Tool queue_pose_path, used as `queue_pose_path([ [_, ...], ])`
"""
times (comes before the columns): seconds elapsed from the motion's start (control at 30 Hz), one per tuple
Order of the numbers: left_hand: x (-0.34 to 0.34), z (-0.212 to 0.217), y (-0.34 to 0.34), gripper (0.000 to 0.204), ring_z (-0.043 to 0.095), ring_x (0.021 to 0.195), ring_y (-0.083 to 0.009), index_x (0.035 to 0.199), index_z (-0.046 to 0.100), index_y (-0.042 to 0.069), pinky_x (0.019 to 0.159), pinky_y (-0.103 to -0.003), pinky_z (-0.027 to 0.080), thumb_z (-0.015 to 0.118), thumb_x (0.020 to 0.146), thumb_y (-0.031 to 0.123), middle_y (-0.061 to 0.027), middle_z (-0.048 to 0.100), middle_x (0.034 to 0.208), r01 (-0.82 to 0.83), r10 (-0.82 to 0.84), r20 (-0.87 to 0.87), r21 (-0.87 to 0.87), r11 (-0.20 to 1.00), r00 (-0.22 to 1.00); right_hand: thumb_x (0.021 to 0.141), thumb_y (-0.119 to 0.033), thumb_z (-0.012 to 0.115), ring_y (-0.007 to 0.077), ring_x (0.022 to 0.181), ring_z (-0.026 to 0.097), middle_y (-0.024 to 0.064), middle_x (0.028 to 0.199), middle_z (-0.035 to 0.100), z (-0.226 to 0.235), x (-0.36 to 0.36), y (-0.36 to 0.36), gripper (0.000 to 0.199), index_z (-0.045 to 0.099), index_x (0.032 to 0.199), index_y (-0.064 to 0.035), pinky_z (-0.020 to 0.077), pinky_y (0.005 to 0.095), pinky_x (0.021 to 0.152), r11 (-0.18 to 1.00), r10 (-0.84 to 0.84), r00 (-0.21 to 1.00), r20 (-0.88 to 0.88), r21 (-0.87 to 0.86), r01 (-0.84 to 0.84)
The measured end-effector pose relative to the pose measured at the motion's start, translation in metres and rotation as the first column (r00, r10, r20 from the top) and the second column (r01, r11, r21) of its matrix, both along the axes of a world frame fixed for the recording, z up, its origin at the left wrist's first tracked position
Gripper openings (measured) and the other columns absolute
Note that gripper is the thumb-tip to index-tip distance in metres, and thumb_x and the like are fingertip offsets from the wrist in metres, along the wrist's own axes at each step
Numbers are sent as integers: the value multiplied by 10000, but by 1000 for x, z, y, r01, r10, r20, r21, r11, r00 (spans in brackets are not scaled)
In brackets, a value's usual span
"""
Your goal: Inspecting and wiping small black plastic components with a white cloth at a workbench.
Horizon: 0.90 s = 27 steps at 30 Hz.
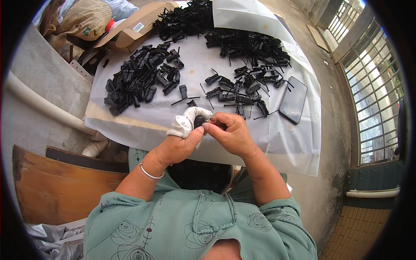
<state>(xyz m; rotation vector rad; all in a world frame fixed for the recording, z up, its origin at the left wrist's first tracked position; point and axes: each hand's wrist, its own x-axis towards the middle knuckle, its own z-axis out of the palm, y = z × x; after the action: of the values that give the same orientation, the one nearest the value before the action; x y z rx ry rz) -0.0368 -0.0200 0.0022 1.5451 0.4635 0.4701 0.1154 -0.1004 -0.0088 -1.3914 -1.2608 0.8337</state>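
Note:
My left hand, its fingers partly covered by a white cloth glove, grips a small black plastic part above the near edge of the table. My bare right hand pinches at the same part from the right, thumb and fingertips pressed together; its fingers hide some of the part. Just beyond my hands lie a black clip-like piece with thin arms and another small piece. A dense heap of black pieces sits to the left, and looser ones with thin protruding arms spread to the right.
A dark-screened phone lies at the table's right side. More black pieces pile up at the back, beside an open cardboard box. White sheeting covers the table. A barred window stands at the right.

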Motion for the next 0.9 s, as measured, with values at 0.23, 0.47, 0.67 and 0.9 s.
queue_pose_path([
  [0.23,2,-8,4,222,429,718,-48,1043,480,13,632,-202,406,434,827,31,-12,505,861,-82,87,28,-152,985,996,903,-180,530,93,577,417,30,610,479,-8,-2,3,233,552,773,13,388,263,532,993,39,987,154,101,-55],
  [0.47,7,-14,5,217,494,741,-132,1012,476,-1,686,-285,449,439,801,38,-69,528,829,-53,46,33,260,964,998,935,-198,481,102,594,447,47,631,523,-13,-1,5,274,551,774,12,412,273,562,993,121,992,34,-13,-121],
  [0.67,4,-9,8,231,529,769,-249,1010,478,-5,737,-324,448,456,789,59,-156,543,866,-78,112,-40,498,864,993,938,-198,480,116,550,405,54,586,487,-20,-22,12,289,538,732,-5,386,283,522,997,-50,992,117,63,42],
  [0.9,2,9,82,274,552,966,-343,1009,582,-3,843,-379,443,581,775,138,-207,585,995,-71,340,14,985,156,940,935,-182,475,137,528,375,68,564,434,-19,-8,10,293,505,705,-3,370,303,501,993,-45,995,91,113,35],
])
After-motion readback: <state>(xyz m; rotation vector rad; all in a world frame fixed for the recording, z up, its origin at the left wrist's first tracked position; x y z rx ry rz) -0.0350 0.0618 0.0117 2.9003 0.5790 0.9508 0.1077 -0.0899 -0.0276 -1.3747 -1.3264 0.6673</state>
